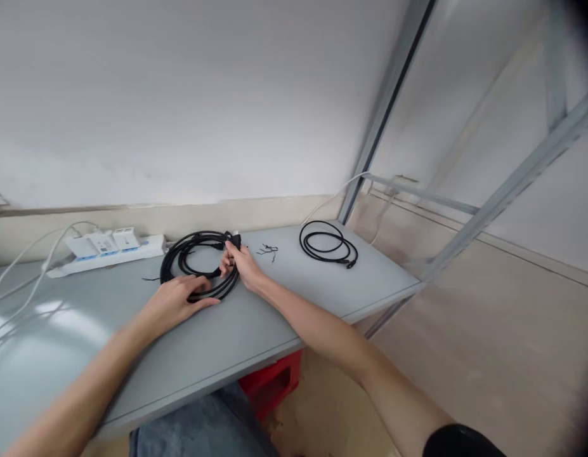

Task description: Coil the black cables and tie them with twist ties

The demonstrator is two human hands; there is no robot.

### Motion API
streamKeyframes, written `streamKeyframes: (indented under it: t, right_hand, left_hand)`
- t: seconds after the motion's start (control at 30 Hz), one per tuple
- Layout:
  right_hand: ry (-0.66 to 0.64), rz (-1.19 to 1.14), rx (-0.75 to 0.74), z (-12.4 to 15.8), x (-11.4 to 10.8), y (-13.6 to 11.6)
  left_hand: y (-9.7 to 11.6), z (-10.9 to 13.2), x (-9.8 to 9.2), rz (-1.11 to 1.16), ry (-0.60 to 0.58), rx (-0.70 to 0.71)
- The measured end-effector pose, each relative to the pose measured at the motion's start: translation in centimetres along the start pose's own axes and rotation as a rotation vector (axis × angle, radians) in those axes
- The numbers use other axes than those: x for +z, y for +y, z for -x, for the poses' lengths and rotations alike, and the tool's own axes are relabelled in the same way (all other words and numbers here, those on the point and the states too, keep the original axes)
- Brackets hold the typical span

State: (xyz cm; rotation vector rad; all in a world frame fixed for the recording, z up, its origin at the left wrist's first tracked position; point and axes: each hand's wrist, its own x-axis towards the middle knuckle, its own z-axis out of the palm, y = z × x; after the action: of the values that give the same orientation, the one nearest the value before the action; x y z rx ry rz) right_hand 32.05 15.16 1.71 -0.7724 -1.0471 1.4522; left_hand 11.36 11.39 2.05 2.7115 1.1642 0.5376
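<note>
Handling black cables (167,261), looped on the desk (246,327): right hand (243,261) pinched on a plug (235,240); left hand (179,298) curved over their near side, grip unclear. Coiling seemingly done; black ties (269,250) alongside lie unfastened. Farther right: separate cable (317,254), coiled.

view: head | looks forward and down | near, above table (217,343) | wall (203,101) beyond
</note>
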Motion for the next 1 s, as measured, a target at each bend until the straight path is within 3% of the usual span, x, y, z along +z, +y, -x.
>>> streamKeyframes:
  t: [0.23,0.43,0.5,0.6,0.7,0.77,0.8,0.9,1.0]
  right_hand:
    - [-0.062,-0.052,0.047,0.2,0.0,-0.8]
    - [-0.081,-0.033,0.061,0.4,0.8,-0.9]
    - [-0.091,0.114,0.067,0.3,0.4,-1.5]
    - [-0.03,0.583,-0.076,0.5,-1.2,-3.1]
    - [0.29,1.15,-0.234,1.2,-3.7,-4.8]
    - [0.491,1.408,-0.17,1.7,-5.7,-5.6]
    - [0.53,1.494,-0.096,2.0,-6.6,-5.8]
    - [0.53,1.612,0.113,2.3,-8.5,-6.1]
    - [0.54,1.632,0.189,2.4,-9.2,-6.1]
  left_hand:
    - [0.2,-0.2,0.0,0.005,0.042,0.053]
    - [0.7,-0.1,0.2,0.016,-0.062,0.005]
    - [0.8,0.0,0.0,-0.019,-0.022,-0.008]
    - [0.7,0.0,-0.3,-0.082,0.013,-0.053]
    - [0.3,0.2,-0.6,-0.17,0.03,-0.1]
    - [-0.1,0.3,-0.7,-0.208,0.027,-0.117]
    - [-0.2,0.3,-0.7,-0.216,0.024,-0.123]
    - [-0.4,0.4,-0.8,-0.218,0.029,-0.137]
    - [-0.3,0.3,-0.8,-0.215,0.033,-0.141]
